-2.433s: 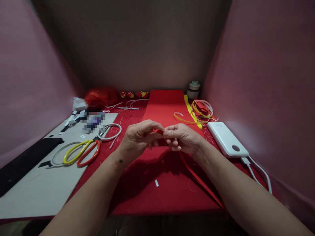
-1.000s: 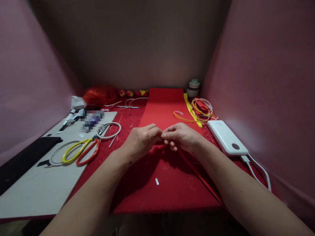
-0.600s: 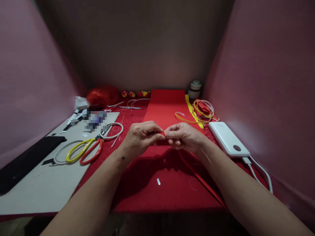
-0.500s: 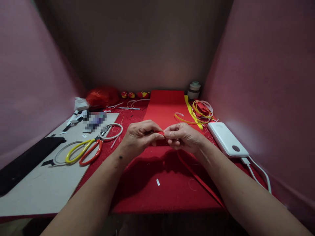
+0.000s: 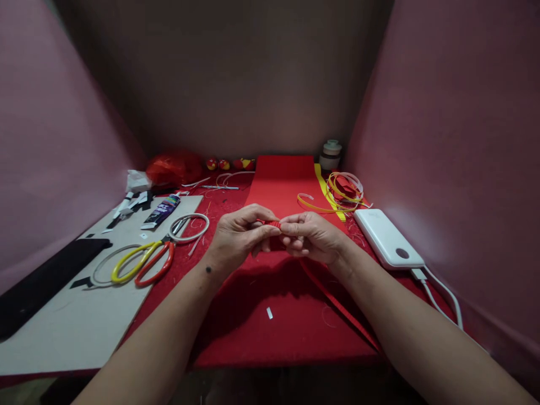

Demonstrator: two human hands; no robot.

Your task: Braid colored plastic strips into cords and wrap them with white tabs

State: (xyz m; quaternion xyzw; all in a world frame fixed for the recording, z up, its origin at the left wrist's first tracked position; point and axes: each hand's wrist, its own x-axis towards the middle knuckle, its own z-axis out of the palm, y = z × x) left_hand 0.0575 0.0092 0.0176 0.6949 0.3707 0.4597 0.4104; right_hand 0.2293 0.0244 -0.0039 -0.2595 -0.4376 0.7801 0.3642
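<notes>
Between my two hands, just above the red cloth, is a small ridged red strip (image 5: pixel 274 224), folded or coiled. My left hand (image 5: pixel 242 232) pinches it between thumb and fingers. From the other side, my right hand (image 5: pixel 310 233) grips its end with thumb and forefinger, so the fingertips nearly meet. Most of the piece is hidden by my fingers. A long red ribbon-like strip (image 5: pixel 337 304) trails from below my right hand toward the table's front edge; whether it joins the held piece is hidden. Behind my hands lies a red sheet (image 5: pixel 284 183).
On the left, a pale board (image 5: pixel 105 315) carries scissors (image 5: pixel 162 244) with yellow and red handles, a glue-like tube (image 5: pixel 162 212) and a black case (image 5: pixel 50 281). A white power bank (image 5: pixel 390 239) with a cable lies right. Coiled yellow strips (image 5: pixel 346 191) and a jar (image 5: pixel 330 154) stand behind.
My fingers have shifted slightly on the ridged red strip, and a little more of it shows. Both hands keep their pinch; the view has moved a touch.
</notes>
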